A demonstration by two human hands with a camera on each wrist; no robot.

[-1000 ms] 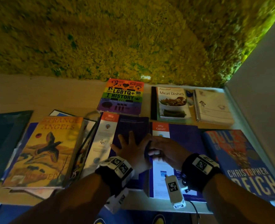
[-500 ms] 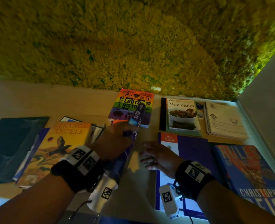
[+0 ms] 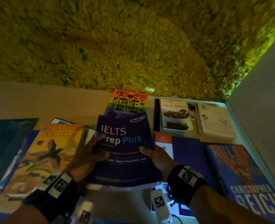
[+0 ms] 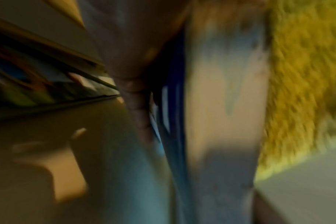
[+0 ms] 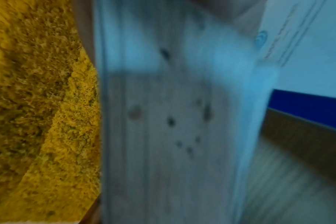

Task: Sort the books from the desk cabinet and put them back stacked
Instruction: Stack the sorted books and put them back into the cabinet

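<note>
a yellow-green moss wall (image 3: 133, 42) backs the desk (image 3: 44, 101), where books lie flat: strange angels (image 3: 44, 152) at left, the reich book (image 3: 246, 180) at right, lgbtq+ history (image 3: 130, 102) and meat dishes (image 3: 175, 115) at the back. the ielts book (image 3: 125, 143) is held above the desk, cover up, between both hands: left hand (image 3: 86, 157) grips its left edge, right hand (image 3: 159, 159) its right, thumbs on the cover.

Glossy paper IELTS book (image 3: 125, 139); rough mossy wall (image 3: 117, 46).
</note>
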